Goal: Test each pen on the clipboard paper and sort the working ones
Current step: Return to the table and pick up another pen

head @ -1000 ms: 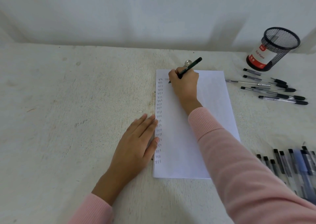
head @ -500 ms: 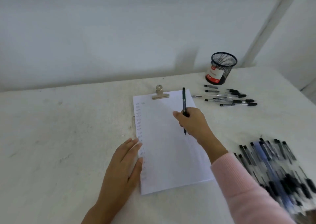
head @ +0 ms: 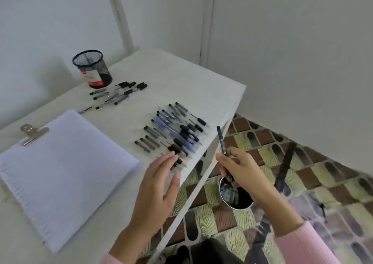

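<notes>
Black pen (head: pixel 222 140) has left the paper (head: pixel 66 163); my right hand (head: pixel 244 173) now pinches it above the tin (head: pixel 237 208) on the floor. My left hand (head: pixel 157 187) lies flat, fingers straight, by the desk's (head: pixel 181 78) pen pile (head: pixel 173 130). Testing looks done, and I'm sorting it.

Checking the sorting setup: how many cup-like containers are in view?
2: a mesh cup at the far edge of the table, and a round container on the floor, below the right hand. Others may be hidden.

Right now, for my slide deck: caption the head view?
Right hand holds a dark pen above a can on the floor; left hand rests at the pen pile.
</notes>
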